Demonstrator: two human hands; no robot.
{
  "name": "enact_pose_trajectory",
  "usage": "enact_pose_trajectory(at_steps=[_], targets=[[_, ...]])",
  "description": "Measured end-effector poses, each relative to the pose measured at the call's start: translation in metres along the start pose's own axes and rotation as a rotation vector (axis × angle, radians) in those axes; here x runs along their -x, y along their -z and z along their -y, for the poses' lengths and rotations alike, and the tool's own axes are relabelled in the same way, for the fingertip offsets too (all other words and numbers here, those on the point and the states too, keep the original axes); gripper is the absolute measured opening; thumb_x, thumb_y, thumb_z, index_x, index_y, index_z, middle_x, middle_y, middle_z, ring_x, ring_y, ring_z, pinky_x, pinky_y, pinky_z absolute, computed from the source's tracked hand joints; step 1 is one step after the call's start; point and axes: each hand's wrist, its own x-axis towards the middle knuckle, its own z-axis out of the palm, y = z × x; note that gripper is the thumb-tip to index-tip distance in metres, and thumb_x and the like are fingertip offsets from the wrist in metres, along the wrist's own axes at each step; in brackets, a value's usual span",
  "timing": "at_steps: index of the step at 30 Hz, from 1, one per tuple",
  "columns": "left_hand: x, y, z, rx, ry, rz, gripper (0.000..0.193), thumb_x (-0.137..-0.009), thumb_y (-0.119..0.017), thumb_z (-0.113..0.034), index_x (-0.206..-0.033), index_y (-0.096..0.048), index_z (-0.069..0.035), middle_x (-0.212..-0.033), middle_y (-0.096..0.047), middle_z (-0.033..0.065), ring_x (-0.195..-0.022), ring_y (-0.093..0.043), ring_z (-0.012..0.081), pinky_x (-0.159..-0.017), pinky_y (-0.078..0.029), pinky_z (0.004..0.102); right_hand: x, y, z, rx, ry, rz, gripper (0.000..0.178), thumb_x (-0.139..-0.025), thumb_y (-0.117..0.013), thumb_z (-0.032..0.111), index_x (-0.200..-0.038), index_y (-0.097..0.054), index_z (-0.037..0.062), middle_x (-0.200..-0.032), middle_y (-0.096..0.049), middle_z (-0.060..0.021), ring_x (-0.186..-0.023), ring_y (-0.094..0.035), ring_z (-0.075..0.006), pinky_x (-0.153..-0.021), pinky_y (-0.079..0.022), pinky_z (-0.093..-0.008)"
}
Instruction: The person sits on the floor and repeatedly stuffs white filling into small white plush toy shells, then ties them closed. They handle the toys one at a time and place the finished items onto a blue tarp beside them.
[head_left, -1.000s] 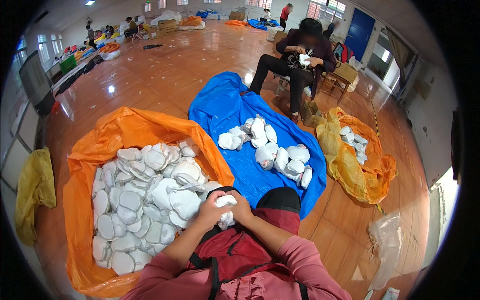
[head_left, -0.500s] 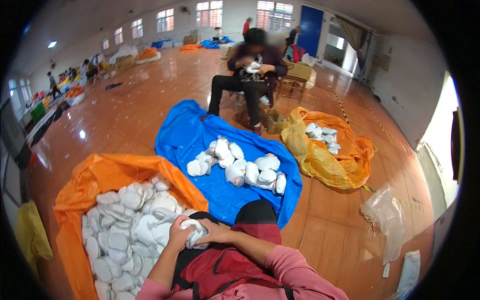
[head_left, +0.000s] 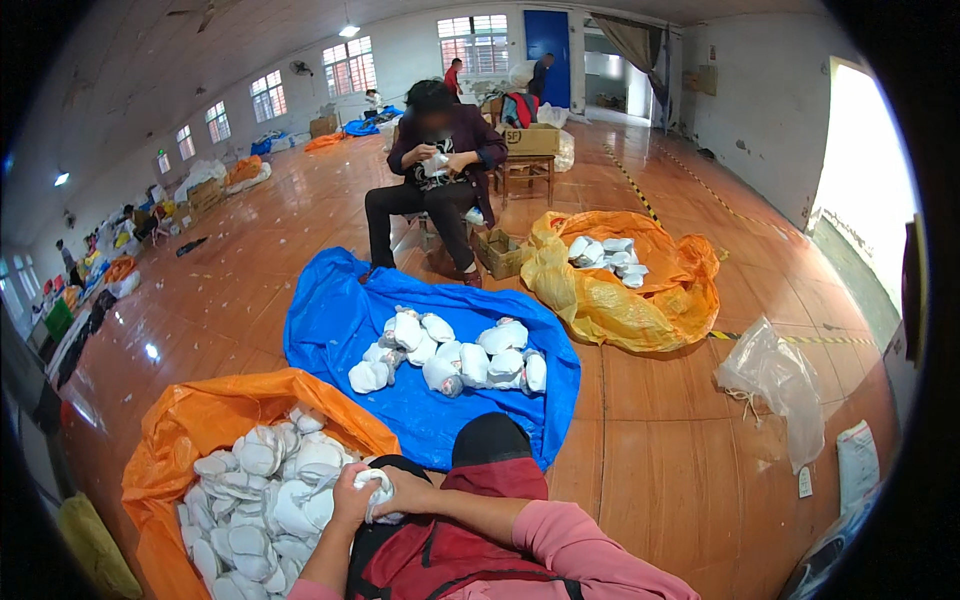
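Over my lap, my left hand [head_left: 349,494] and my right hand [head_left: 408,491] are both closed round one soft white fabric piece [head_left: 380,490]. It looks folded or bunched, and my fingers hide much of it. To the left, near my left forearm, an orange sack [head_left: 230,400] lies opened out. Inside it is a heap of flat, rounded white fabric pieces [head_left: 250,545]. Ahead of my knees, a blue sheet [head_left: 330,300] bears several bundled white pieces [head_left: 405,335], puffier than those in the heap.
Beyond the blue sheet a seated person [head_left: 435,170] handles a white piece. A yellow-orange sack [head_left: 665,325] with white pieces lies right of it, beside a small cardboard box [head_left: 498,253]. A clear plastic bag [head_left: 775,385] is on the tiled floor [head_left: 650,450] at right.
My view has turned and tilted up a little, so the sacks and seated person sit farther left. My hands keep hold of the white piece, which now shows less between them.
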Motion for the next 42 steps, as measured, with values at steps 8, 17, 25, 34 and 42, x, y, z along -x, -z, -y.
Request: enact_pose_trajectory(at_steps=[8,17,25,34,42], targets=[[0.002,-0.006,-0.039,0.105,0.153,0.144,0.027,-0.076,-0.072,-0.009,-0.1,-0.06,-0.006,-0.09,-0.063,0.0052,-0.081,-0.06,0.015,-0.073,-0.05,0.0295,0.009,0.004,0.0,-0.154,0.007,-0.007,0.075,-0.057,-0.091,0.025,-0.116,-0.051,0.0039,-0.107,-0.062,-0.0122,-0.101,-0.059,-0.0244,-0.089,-0.046,-0.0339],[0.008,0.002,-0.061,0.144,0.19,0.284,0.042,-0.076,-0.07,-0.009,-0.115,-0.056,-0.006,-0.1,-0.062,0.0062,-0.091,-0.059,0.0155,-0.08,-0.048,0.029,0.014,0.009,0.005,-0.292,0.055,0.051,0.073,-0.06,-0.088,0.015,-0.121,-0.051,0.0051,-0.108,-0.062,-0.0077,-0.101,-0.058,-0.0199,-0.092,-0.045,-0.0327],[0.029,0.02,-0.062,0.644,0.343,0.449,0.072,-0.072,-0.071,-0.008,-0.139,-0.044,-0.003,-0.125,-0.054,0.0101,-0.113,-0.053,0.0203,-0.096,-0.042,0.0303,0.027,0.012,0.015,-0.567,-0.121,0.215,0.064,-0.07,-0.079,0.009,-0.128,-0.05,0.0094,-0.116,-0.061,-0.0047,-0.107,-0.056,-0.0171,-0.096,-0.043,-0.0332],[0.048,-0.001,-0.048,0.69,0.307,0.295,0.071,-0.066,-0.074,0.003,-0.133,-0.051,-0.002,-0.123,-0.054,0.0097,-0.109,-0.055,0.0197,-0.095,-0.044,0.0304,0.038,0.014,0.007,-0.546,-0.166,0.319,0.07,-0.074,-0.079,0.011,-0.134,-0.044,0.0089,-0.123,-0.057,-0.0047,-0.115,-0.052,-0.0164,-0.1,-0.04,-0.0317],[0.043,-0.005,-0.035,0.625,0.302,0.206,0.052,-0.069,-0.07,0.005,-0.121,-0.061,0.0,-0.115,-0.056,0.0059,-0.105,-0.055,0.0185,-0.091,-0.044,0.0288,0.035,0.016,0.012,-0.648,-0.195,0.325,0.071,-0.081,-0.077,0.023,-0.138,-0.038,0.0078,-0.126,-0.053,-0.0045,-0.116,-0.049,-0.0139,-0.1,-0.04,-0.0299]])
